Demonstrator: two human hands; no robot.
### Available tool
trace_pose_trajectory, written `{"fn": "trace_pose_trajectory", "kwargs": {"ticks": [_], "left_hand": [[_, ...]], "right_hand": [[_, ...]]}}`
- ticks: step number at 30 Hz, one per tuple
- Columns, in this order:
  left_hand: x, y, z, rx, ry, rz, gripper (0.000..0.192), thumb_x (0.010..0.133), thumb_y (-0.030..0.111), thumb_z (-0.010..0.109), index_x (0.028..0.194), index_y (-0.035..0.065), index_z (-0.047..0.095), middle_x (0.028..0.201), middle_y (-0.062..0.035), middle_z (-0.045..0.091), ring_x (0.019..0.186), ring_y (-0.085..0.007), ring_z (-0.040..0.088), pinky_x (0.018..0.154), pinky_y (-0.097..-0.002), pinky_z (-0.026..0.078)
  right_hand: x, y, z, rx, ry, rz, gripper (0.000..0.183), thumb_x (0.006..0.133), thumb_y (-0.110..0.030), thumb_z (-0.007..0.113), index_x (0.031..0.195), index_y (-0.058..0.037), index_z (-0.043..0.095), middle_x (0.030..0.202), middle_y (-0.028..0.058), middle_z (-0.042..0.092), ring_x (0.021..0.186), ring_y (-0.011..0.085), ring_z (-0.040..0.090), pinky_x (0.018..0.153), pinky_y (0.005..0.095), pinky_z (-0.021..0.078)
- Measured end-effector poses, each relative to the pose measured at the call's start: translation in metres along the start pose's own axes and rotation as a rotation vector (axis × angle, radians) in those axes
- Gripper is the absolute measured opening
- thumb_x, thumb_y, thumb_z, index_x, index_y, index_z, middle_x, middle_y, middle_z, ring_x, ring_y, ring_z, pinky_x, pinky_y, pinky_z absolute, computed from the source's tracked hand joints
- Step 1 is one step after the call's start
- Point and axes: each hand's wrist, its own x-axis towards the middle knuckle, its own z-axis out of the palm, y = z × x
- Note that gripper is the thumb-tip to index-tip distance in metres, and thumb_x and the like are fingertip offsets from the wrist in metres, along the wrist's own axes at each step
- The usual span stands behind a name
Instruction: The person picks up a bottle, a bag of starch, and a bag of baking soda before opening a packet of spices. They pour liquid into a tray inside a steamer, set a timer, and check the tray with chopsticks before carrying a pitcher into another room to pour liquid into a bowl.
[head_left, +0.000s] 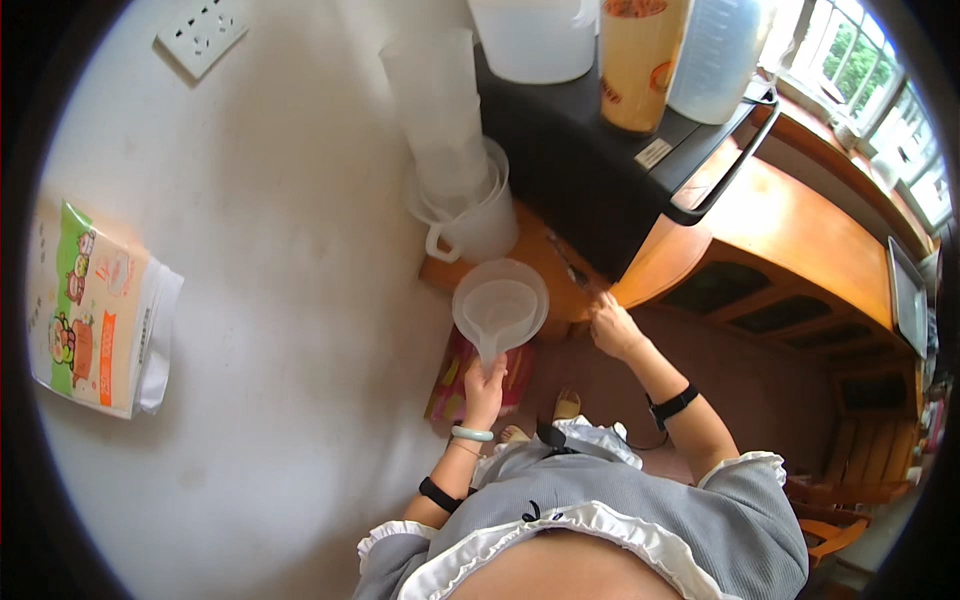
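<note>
My left hand (484, 390) grips the handle of a round, translucent plastic vessel (501, 304), either a dipper or a measuring cup. It is held in front of my body with its wide mouth facing up. To its right, my right hand (619, 330) pinches a thin metal utensil (576, 274) that points up and left beside the black box's side. Its exact kind is blurred. Beyond the vessel, a translucent plastic pitcher (487, 229) with a loop handle stands on a wooden surface (536, 232), and tall nested plastic cups (439, 112) rise out of it.
A black box-like unit (570, 157) with a bar handle (727, 176) carries a white container (536, 41), a printed cup (637, 67) and a graduated pitcher (712, 60). Wooden cabinets (810, 232) line the right. A tissue pack (97, 315) and a socket strip (201, 34) are on the left wall.
</note>
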Motion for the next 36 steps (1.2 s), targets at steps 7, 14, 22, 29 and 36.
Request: {"fn": "trace_pose_trajectory", "kwargs": {"ticks": [7, 14, 22, 29, 36], "left_hand": [[0.028, -0.036, 0.04, -0.082, -0.112, 0.053, 0.029, 0.091, 0.029, 0.056, 0.093, 0.0002, 0.055, 0.08, -0.0023, 0.056, 0.075, -0.0112, 0.051, 0.071, -0.0262, 0.042], [0.054, -0.048, 0.067, -0.147, -0.199, 0.093, 0.031, 0.09, 0.031, 0.056, 0.094, -0.0001, 0.056, 0.081, -0.0018, 0.057, 0.075, -0.0107, 0.051, 0.07, -0.026, 0.042], [0.055, -0.045, 0.045, 0.162, -0.185, 0.014, 0.033, 0.083, 0.027, 0.065, 0.102, 0.001, 0.057, 0.086, -0.0076, 0.062, 0.079, -0.0178, 0.058, 0.072, -0.0302, 0.046], [0.003, -0.005, 0.033, 0.133, 0.639, -0.064, 0.058, 0.086, 0.031, 0.062, 0.125, -0.004, 0.037, 0.115, -0.0158, 0.049, 0.105, -0.0227, 0.049, 0.089, -0.0342, 0.042], [0.004, 0.106, 0.101, 0.228, 0.829, 0.154, 0.045, 0.091, 0.025, 0.055, 0.124, 0.0, 0.039, 0.126, -0.0161, 0.04, 0.115, -0.0253, 0.042, 0.092, -0.0384, 0.04]], "right_hand": [[-0.059, -0.023, -0.131, 0.26, 0.177, 0.125, 0.027, 0.075, -0.004, 0.058, 0.101, 0.0037, 0.057, 0.119, 0.0264, 0.047, 0.116, 0.0386, 0.043, 0.098, 0.0406, 0.0383], [-0.086, 0.0, -0.323, 0.051, 0.699, 0.122, 0.027, 0.081, -0.002, 0.058, 0.107, 0.0008, 0.055, 0.108, 0.0141, 0.056, 0.096, 0.0258, 0.056, 0.076, 0.0312, 0.0483], [0.026, 0.079, -0.411, 0.393, 0.832, 0.056, 0.069, 0.081, -0.035, 0.066, 0.131, 0.0024, 0.037, 0.124, 0.0201, 0.049, 0.115, 0.0247, 0.049, 0.089, 0.0337, 0.0452], [0.072, 0.117, -0.426, 0.787, 0.516, -0.214, 0.025, 0.088, -0.025, 0.06, 0.092, -0.0005, 0.059, 0.085, 0.0053, 0.063, 0.078, 0.0093, 0.056, 0.074, 0.0238, 0.0441], [0.053, 0.177, -0.458, 1.053, 0.343, -0.282, 0.023, 0.089, -0.018, 0.058, 0.102, 0.0006, 0.056, 0.09, 0.0075, 0.061, 0.091, 0.0173, 0.063, 0.071, 0.0306, 0.0559]]}}
